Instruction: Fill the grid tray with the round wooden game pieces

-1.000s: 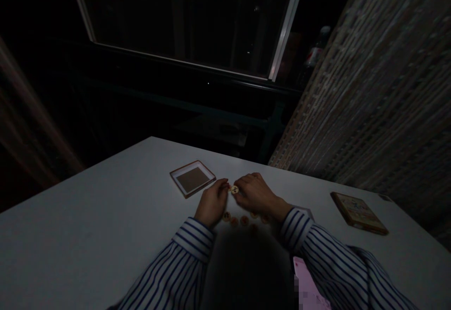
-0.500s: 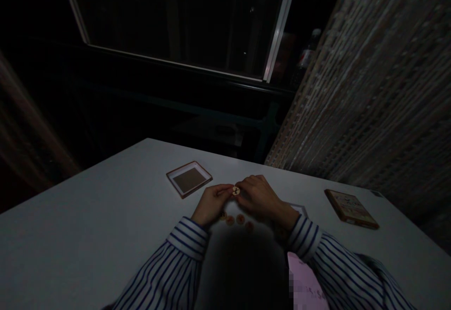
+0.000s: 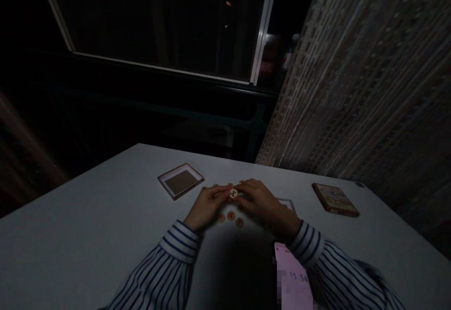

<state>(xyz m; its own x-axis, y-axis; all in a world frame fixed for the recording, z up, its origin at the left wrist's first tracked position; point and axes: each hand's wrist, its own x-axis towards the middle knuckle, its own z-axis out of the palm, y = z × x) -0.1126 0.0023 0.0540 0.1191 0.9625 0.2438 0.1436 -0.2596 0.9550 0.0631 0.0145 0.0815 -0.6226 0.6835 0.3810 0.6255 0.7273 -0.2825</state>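
A round pale wooden piece with a dark mark (image 3: 233, 193) is held upright between the fingertips of both hands, above the white table. My left hand (image 3: 207, 205) pinches it from the left, and my right hand (image 3: 262, 203) grips it from the right. Several round pieces with reddish marks (image 3: 230, 215) lie on the table just below my hands. More pieces (image 3: 230, 184) show partly behind my fingers. What lies beneath my palms is hidden.
An open shallow box (image 3: 181, 181) lies left of my hands. At the right is a closed illustrated box (image 3: 334, 199). A lit phone (image 3: 294, 277) sits by my right forearm, and a pale-edged tray (image 3: 287, 204) shows behind my right wrist. A beaded curtain (image 3: 338, 89) hangs beyond the table.
The view has shifted, so the table objects appear further left. Both hands still hold the marked piece. Pieces behind my fingers and more of the phone now show.
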